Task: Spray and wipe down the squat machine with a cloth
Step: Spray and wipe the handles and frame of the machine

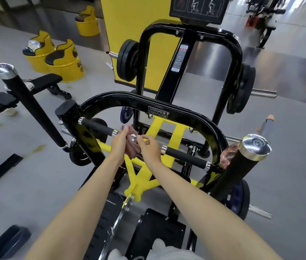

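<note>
Gym floor point(35, 184), yellow drums point(64, 61), bench point(44, 82), left hand point(119, 142) and right hand point(149, 148) holding cloth point(132, 150)

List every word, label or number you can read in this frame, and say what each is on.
"HAMMER STRENGTH": plate on the curved black bar.
Sticker on the upright post: too small to read.
Pictogram placard at the top: any text is blurred.
Yellow barrel: black lettering cut off, unreadable.
</note>
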`<state>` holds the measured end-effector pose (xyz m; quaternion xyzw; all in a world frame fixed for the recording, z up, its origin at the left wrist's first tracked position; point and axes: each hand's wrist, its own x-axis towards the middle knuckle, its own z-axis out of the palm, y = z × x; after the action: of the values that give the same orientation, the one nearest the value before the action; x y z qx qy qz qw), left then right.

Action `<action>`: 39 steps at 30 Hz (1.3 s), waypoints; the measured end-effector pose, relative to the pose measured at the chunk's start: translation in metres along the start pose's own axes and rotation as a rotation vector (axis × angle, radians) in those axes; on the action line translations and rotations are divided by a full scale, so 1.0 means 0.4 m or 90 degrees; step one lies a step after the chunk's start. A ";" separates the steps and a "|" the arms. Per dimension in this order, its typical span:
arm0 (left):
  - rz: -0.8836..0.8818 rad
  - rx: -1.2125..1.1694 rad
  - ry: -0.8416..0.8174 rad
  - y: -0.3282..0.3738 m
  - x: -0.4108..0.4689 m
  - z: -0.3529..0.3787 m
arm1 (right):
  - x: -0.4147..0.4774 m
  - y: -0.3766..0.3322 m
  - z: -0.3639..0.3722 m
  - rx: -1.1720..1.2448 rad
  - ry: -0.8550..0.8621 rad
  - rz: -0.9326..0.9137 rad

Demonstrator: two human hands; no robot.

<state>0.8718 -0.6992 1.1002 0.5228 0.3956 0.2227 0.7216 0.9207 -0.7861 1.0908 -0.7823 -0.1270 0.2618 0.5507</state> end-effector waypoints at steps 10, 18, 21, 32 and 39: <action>-0.084 -0.011 -0.075 -0.034 0.053 -0.054 | 0.047 -0.045 0.035 0.013 -0.007 0.067; -0.051 0.310 -0.173 -0.043 0.117 -0.080 | 0.052 -0.082 0.018 -0.069 -0.029 0.014; -0.026 0.398 -0.211 -0.034 0.130 -0.107 | 0.055 -0.105 0.009 -0.060 -0.060 0.048; 0.094 0.217 -0.253 -0.042 0.132 -0.140 | 0.041 -0.118 0.072 -0.085 0.101 0.086; 0.151 0.346 -0.347 -0.068 0.189 -0.152 | 0.105 -0.114 0.172 -0.318 0.266 0.118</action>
<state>0.8648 -0.6179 1.0407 0.7764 0.1713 0.0445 0.6048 0.9220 -0.6945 1.1041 -0.9380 -0.0001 0.1052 0.3303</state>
